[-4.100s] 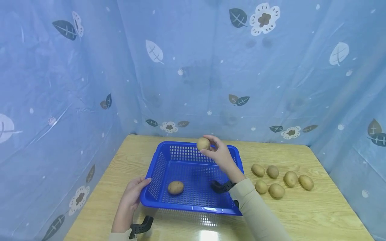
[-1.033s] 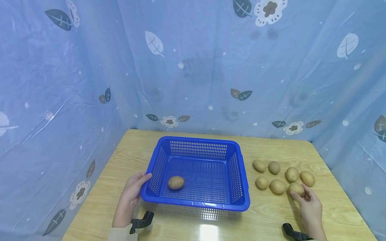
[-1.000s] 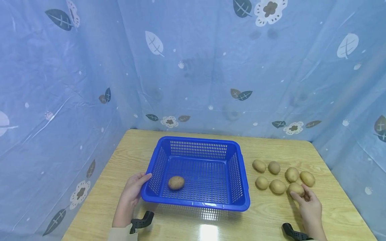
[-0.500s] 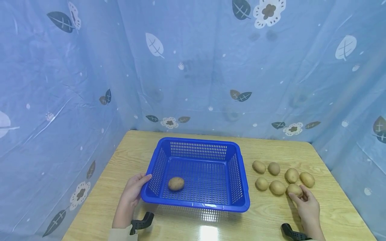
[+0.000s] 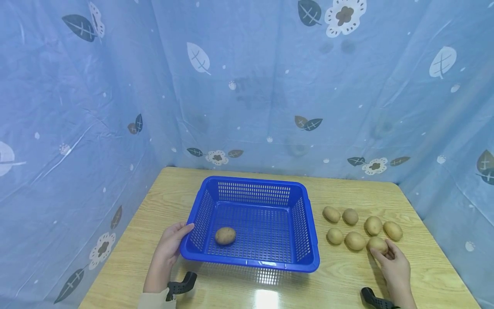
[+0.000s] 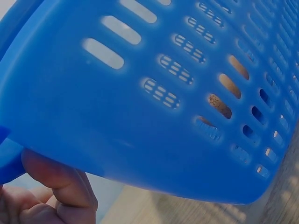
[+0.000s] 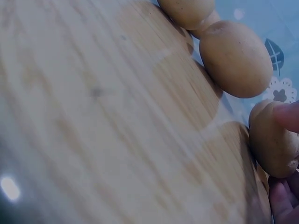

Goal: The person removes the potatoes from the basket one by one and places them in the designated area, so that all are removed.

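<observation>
My left hand (image 5: 169,242) grips the left rim of a blue plastic basket (image 5: 251,261), with the thumb on top; in the left wrist view curled fingers (image 6: 60,182) show under the rim. One potato (image 5: 225,235) lies inside the basket, left of its middle. Over at the right my right hand (image 5: 394,265) holds another potato (image 5: 377,245) between thumb and fingers, at table level. That held potato (image 7: 273,140) sits close to the table in the right wrist view, beside another potato (image 7: 236,59). Part of the right hand lies outside that view.
Several potatoes (image 5: 355,241) lie in two rough rows on the wooden table (image 5: 339,281), right of the basket. A blue patterned curtain (image 5: 247,107) closes off the back and both sides. Black wrist mounts (image 5: 183,284) are strapped to both arms.
About four seconds ago my right hand held a potato above the basket; it has moved right and down to the table, beside the other potatoes. Over the last second both hands barely move.
</observation>
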Available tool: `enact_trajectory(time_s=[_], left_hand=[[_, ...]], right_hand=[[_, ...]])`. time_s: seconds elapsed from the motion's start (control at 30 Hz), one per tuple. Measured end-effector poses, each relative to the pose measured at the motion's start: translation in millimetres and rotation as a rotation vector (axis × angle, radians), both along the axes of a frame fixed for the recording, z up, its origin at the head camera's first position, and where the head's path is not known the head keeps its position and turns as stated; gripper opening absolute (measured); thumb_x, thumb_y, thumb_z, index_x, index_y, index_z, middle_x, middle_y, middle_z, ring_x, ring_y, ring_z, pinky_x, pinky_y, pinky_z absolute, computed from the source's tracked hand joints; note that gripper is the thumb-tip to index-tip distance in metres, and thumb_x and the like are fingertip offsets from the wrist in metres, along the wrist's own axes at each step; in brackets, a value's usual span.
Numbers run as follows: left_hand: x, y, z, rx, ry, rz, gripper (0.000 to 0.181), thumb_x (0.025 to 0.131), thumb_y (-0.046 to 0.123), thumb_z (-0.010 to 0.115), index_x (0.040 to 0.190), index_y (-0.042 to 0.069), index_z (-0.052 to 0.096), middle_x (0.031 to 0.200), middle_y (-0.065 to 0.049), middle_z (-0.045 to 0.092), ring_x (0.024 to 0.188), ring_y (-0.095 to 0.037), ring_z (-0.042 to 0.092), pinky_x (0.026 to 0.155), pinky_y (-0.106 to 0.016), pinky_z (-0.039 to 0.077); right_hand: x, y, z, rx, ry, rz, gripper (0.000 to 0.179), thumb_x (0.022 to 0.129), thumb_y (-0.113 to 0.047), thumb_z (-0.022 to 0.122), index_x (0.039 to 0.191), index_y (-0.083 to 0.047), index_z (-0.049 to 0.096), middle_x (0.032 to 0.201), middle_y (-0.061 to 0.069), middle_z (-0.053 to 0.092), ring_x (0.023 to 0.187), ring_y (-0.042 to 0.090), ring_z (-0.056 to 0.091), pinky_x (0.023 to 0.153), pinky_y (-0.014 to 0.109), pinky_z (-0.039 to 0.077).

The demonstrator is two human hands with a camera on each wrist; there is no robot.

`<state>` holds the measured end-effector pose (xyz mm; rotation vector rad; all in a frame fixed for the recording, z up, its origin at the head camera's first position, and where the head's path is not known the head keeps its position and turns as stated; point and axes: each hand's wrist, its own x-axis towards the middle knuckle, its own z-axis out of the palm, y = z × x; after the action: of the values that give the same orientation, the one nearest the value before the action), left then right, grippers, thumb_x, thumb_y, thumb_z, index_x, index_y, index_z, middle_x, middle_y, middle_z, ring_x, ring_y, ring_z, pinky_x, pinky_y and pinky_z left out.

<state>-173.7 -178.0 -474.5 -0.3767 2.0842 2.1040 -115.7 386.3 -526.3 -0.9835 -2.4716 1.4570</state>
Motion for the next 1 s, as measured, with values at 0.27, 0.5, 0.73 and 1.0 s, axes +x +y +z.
enact_trajectory(time_s=[0.27,0.5,0.73,1.0], left_hand=[[-1.5,0.0,-0.3,-0.003,-0.002,0.002,0.042,0.095,0.022,0.056,0.121,-0.009,0.05,0.101,-0.013,0.068,0.09,-0.022,0.068,0.078,-0.033,0.059],[-0.7,-0.9,-1.9,0.013,0.005,-0.016,0.043,0.096,0.022,0.054,0.124,-0.01,0.048,0.108,-0.018,0.066,0.095,-0.026,0.068,0.082,-0.037,0.058],[0.2,-0.2,-0.4,0.005,0.007,-0.005,0.042,0.095,0.021,0.056,0.122,-0.01,0.049,0.104,-0.017,0.067,0.093,-0.026,0.069,0.08,-0.036,0.058],[0.4,0.0,-0.5,0.015,0.008,-0.003,0.042,0.095,0.021,0.056,0.121,-0.01,0.049,0.105,-0.017,0.067,0.093,-0.026,0.068,0.08,-0.036,0.058]], right_hand=[[0.8,2,2.8,0.002,-0.018,-0.018,0.08,0.091,-0.043,0.056,0.151,-0.008,0.017,0.15,0.02,0.028,0.122,0.024,0.035,0.097,0.022,0.038],[5.9,5,10.9,-0.007,-0.002,-0.04,0.081,0.091,-0.048,0.055,0.151,-0.006,0.017,0.152,0.017,0.026,0.132,0.026,0.03,0.112,0.024,0.03],[11.5,1,28.0,-0.031,0.058,-0.055,0.077,0.092,-0.042,0.056,0.151,-0.009,0.018,0.154,0.011,0.025,0.136,0.019,0.027,0.113,0.017,0.026],[12.9,-15,47.2,0.029,0.212,0.031,0.072,0.091,-0.03,0.063,0.148,-0.004,0.027,0.13,-0.01,0.044,0.115,-0.006,0.039,0.096,0.0,0.031]])
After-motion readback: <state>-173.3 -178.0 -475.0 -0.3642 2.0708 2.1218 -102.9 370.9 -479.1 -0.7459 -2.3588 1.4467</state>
